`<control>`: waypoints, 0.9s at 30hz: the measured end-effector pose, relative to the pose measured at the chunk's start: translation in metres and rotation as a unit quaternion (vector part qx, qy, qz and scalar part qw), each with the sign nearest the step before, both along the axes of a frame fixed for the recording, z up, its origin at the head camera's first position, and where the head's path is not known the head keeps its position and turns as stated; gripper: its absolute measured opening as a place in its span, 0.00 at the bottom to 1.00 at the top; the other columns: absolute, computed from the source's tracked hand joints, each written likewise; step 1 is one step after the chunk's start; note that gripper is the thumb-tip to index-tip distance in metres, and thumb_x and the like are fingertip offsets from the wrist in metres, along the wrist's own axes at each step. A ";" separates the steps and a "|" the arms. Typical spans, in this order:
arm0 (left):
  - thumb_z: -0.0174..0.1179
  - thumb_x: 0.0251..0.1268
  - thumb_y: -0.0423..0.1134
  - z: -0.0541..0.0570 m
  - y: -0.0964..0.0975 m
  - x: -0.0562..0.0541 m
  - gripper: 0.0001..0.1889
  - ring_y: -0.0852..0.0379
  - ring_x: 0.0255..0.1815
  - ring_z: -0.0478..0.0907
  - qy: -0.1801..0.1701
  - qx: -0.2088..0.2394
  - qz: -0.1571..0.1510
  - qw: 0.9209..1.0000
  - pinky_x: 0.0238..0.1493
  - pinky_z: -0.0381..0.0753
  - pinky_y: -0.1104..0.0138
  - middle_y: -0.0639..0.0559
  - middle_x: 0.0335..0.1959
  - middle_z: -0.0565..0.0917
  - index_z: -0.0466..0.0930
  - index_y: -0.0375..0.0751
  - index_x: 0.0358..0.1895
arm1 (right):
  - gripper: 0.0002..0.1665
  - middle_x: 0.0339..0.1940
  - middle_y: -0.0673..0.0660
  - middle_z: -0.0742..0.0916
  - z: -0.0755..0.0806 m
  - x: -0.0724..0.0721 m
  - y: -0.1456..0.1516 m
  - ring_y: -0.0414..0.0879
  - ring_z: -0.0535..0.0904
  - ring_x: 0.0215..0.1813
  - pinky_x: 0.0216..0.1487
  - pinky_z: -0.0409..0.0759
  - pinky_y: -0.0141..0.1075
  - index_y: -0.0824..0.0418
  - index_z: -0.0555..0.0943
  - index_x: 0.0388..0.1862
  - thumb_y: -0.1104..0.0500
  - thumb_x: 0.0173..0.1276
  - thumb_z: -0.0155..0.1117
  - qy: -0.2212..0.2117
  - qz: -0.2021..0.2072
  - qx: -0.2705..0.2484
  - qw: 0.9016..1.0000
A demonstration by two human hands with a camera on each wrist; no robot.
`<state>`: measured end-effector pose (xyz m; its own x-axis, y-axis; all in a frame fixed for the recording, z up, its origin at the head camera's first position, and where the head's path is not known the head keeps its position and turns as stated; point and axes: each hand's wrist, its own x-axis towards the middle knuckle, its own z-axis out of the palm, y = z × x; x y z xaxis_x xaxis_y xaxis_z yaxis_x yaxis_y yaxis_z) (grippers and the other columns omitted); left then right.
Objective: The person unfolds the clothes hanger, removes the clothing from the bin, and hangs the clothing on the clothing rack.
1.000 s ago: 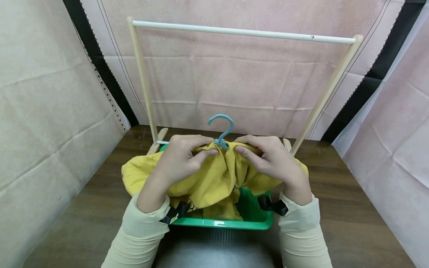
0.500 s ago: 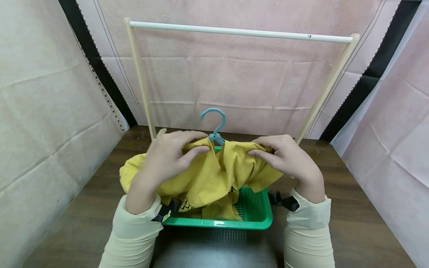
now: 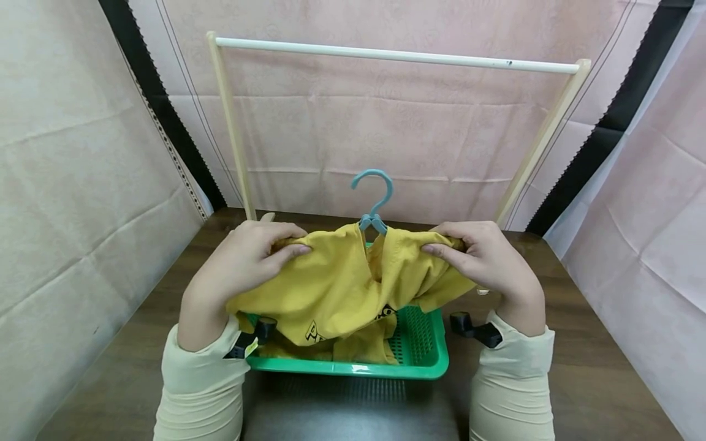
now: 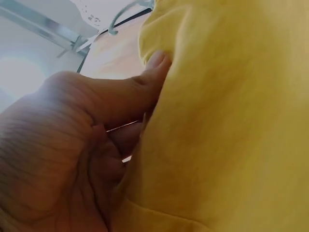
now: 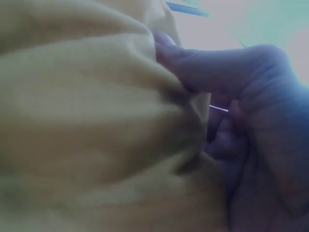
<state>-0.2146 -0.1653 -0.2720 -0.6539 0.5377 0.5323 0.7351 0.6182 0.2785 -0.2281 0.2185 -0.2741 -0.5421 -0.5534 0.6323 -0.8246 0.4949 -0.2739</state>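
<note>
Spreading apart since the earlier frame, my left grip (image 3: 242, 256) and right grip (image 3: 485, 254) are pinching the shoulders of the yellow shirt (image 3: 325, 282), which is draping at mid-frame over the green basket (image 3: 397, 371), lower centre; the blue hanger (image 3: 374, 218) is poking above its collar.

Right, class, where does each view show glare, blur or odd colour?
Head view: fairly sharp, with a glint on the front rim of the green basket; left wrist view: glare behind the left hand; right wrist view: hazy and soft, the right hand bluish and the yellow shirt washed out.
</note>
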 end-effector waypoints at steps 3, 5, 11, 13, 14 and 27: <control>0.67 0.68 0.40 -0.001 0.005 -0.002 0.05 0.61 0.28 0.70 0.004 0.004 -0.017 1.000 0.47 0.73 0.58 0.62 0.29 0.83 0.88 0.46 0.42 | 0.08 0.25 0.40 0.80 0.000 0.000 -0.004 0.34 0.70 0.23 0.23 0.67 0.26 0.50 0.87 0.37 0.64 0.65 0.73 -0.005 0.006 0.001 1.000; 0.67 0.68 0.39 -0.002 0.009 -0.003 0.04 0.63 0.27 0.72 0.008 0.004 -0.031 0.999 0.53 0.69 0.54 0.63 0.29 0.84 0.87 0.45 0.41 | 0.07 0.26 0.41 0.81 0.000 -0.001 -0.007 0.35 0.71 0.23 0.24 0.68 0.26 0.52 0.87 0.38 0.64 0.65 0.73 -0.009 0.013 0.001 1.000; 0.68 0.67 0.39 -0.004 0.020 -0.004 0.03 0.68 0.26 0.74 0.023 0.006 -0.052 0.998 0.53 0.62 0.47 0.65 0.29 0.84 0.87 0.46 0.40 | 0.10 0.28 0.41 0.82 -0.001 -0.001 -0.019 0.36 0.71 0.24 0.26 0.69 0.25 0.54 0.87 0.38 0.68 0.64 0.72 -0.003 0.031 -0.003 1.000; 0.69 0.66 0.39 -0.005 0.022 -0.004 0.04 0.68 0.25 0.73 0.041 0.006 -0.053 0.998 0.50 0.63 0.45 0.65 0.29 0.84 0.87 0.46 0.40 | 0.10 0.27 0.40 0.81 -0.001 -0.001 -0.021 0.35 0.71 0.24 0.26 0.68 0.25 0.53 0.86 0.38 0.68 0.64 0.72 0.002 0.035 -0.005 0.999; 0.69 0.66 0.39 -0.005 0.024 -0.004 0.04 0.68 0.24 0.72 0.044 0.007 -0.056 0.997 0.51 0.65 0.46 0.64 0.29 0.84 0.87 0.46 0.40 | 0.09 0.27 0.41 0.81 -0.001 -0.001 -0.023 0.35 0.70 0.24 0.26 0.68 0.25 0.53 0.86 0.38 0.68 0.64 0.72 0.002 0.038 -0.007 0.999; 0.68 0.67 0.36 -0.007 0.034 -0.005 0.05 0.66 0.27 0.74 0.034 -0.001 -0.077 0.996 0.34 0.78 0.68 0.58 0.33 0.85 0.86 0.41 0.43 | 0.08 0.23 0.40 0.75 -0.004 0.004 -0.039 0.34 0.67 0.23 0.24 0.63 0.26 0.50 0.84 0.37 0.64 0.67 0.70 0.036 0.009 -0.001 0.999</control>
<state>-0.2192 -0.1312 -0.2788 -0.5266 0.6302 0.5706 0.8381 0.4975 0.2241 -0.2243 0.1792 -0.2784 -0.4856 -0.5608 0.6706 -0.8508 0.4795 -0.2151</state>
